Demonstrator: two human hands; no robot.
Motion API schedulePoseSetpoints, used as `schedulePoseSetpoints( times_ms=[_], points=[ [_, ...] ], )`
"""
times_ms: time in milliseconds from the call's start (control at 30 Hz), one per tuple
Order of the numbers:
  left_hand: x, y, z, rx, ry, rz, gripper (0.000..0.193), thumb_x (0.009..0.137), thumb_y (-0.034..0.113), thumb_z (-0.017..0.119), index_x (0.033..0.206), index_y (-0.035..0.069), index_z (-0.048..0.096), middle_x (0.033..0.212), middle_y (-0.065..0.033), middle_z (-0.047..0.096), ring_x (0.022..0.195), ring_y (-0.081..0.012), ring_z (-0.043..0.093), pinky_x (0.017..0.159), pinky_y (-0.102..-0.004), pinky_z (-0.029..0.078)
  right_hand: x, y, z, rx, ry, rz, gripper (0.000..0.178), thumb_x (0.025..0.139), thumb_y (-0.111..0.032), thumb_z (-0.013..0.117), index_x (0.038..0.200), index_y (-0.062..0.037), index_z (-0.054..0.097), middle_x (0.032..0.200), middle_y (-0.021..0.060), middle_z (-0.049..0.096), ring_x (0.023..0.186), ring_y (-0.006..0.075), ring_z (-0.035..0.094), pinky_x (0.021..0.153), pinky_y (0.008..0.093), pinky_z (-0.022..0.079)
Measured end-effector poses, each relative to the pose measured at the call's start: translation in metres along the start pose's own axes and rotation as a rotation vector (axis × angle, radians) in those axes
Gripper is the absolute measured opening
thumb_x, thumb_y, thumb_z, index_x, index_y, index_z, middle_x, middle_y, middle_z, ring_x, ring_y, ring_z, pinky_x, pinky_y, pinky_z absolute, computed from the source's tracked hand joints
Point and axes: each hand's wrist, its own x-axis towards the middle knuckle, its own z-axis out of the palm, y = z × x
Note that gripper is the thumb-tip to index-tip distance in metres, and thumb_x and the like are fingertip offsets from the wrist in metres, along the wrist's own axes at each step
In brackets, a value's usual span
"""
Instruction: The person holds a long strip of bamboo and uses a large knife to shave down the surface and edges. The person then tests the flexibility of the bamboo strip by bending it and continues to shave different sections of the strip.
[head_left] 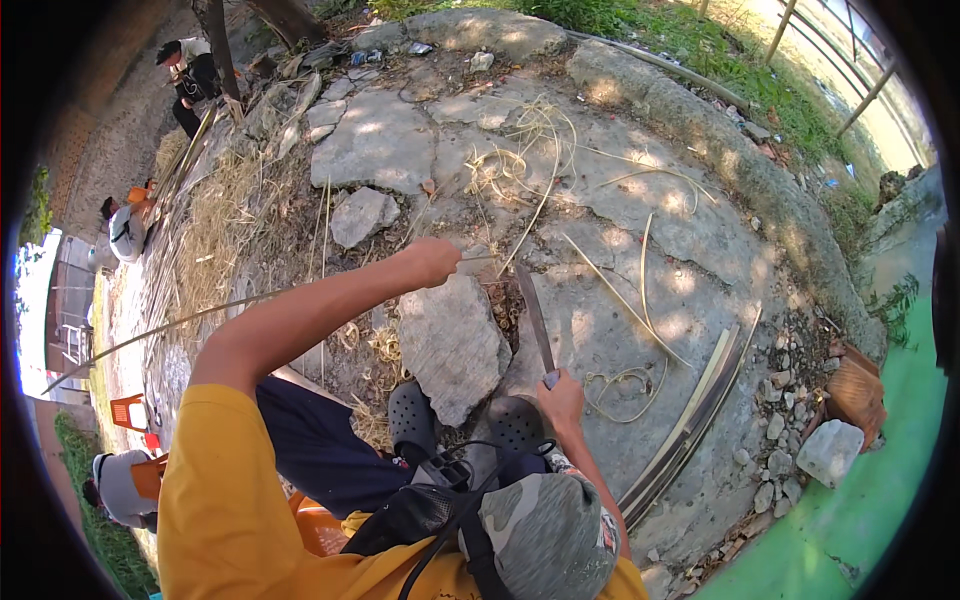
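Note:
My left hand (433,262) is closed around a long, thin strip that looks like split bamboo (200,313). The strip's long end runs far out to the left, past my forearm, and a short end pokes out to the right of my fist. In my right hand (561,398) is the handle of a long-bladed knife (537,318). Its blade points away from me, with the tip close to the strip's short end; whether they touch, I cannot tell. Pale curled shavings (500,170) and thin strips (610,285) lie on the concrete beyond the knife.
A flat broken stone slab (455,350) lies before my dark clogs (412,418). To the right rest a bundle of long strips (690,430), loose rubble, a whitish block (830,452) and a reddish-brown brick (855,395). Several people sit at the far left, near dry fibre heaps (225,225).

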Motion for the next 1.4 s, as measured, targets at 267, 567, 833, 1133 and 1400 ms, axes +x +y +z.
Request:
schedulePoseSetpoints(
  times_ms=[267, 567, 833, 1133, 1400],
  points=[
    [-0.093, 0.057, -0.122, -0.16, 0.455, 0.117, 0.012, 0.098, 0.017, 0.056, 0.098, 0.005, 0.056, 0.081, -0.0171, 0.069, 0.075, -0.0398, 0.068, 0.062, -0.0512, 0.05, -0.018, 0.064, -0.03, -0.1, 0.089, 0.056, 0.044, 0.075, -0.035, 0.073, 0.106, -0.0046, 0.069, 0.09, 0.0244, 0.072, 0.088, 0.0454, 0.07, 0.078, 0.0538, 0.055],
    [-0.126, 0.079, -0.158, -0.27, 0.795, 0.512, 0.017, 0.094, 0.015, 0.059, 0.108, 0.007, 0.055, 0.085, -0.0142, 0.063, 0.076, -0.0392, 0.063, 0.062, -0.0484, 0.049, -0.034, 0.067, -0.1, -0.042, 0.081, -0.24, 0.031, 0.085, -0.027, 0.071, 0.104, -0.0038, 0.074, 0.101, 0.0174, 0.075, 0.094, 0.0337, 0.073, 0.085, 0.0434, 0.057],
    [-0.138, 0.103, -0.165, -0.297, 0.789, 0.663, 0.024, 0.089, 0.014, 0.066, 0.112, 0.012, 0.058, 0.091, -0.0094, 0.068, 0.081, -0.0378, 0.067, 0.063, -0.0479, 0.052, -0.122, -0.161, -0.295, 0.363, 0.564, -0.599, 0.052, 0.08, -0.023, 0.086, 0.123, -0.0017, 0.065, 0.112, 0.013, 0.074, 0.103, 0.022, 0.073, 0.091, 0.0382, 0.055],
    [-0.143, 0.112, -0.165, -0.186, 0.926, 0.752, 0.027, 0.094, 0.019, 0.06, 0.118, 0.011, 0.054, 0.084, -0.0101, 0.061, 0.069, -0.034, 0.066, 0.054, -0.0458, 0.05, -0.152, -0.248, -0.307, -0.344, 0.561, -0.762, 0.033, 0.084, -0.028, 0.08, 0.109, -0.0066, 0.072, 0.095, 0.0093, 0.073, 0.079, 0.0252, 0.07, 0.071, 0.0391, 0.053],
    [-0.097, 0.137, -0.176, -0.059, 0.959, 0.869, 0.023, 0.096, 0.021, 0.054, 0.118, 0.013, 0.055, 0.108, -0.0106, 0.057, 0.072, -0.0297, 0.068, 0.058, -0.0446, 0.054, -0.157, -0.228, -0.309, 0.108, 0.28, -0.307, 0.031, 0.102, -0.027, 0.058, 0.101, 0.0024, 0.069, 0.08, 0.0109, 0.071, 0.068, 0.0168, 0.068, 0.061, 0.0295, 0.049]
  ],
)
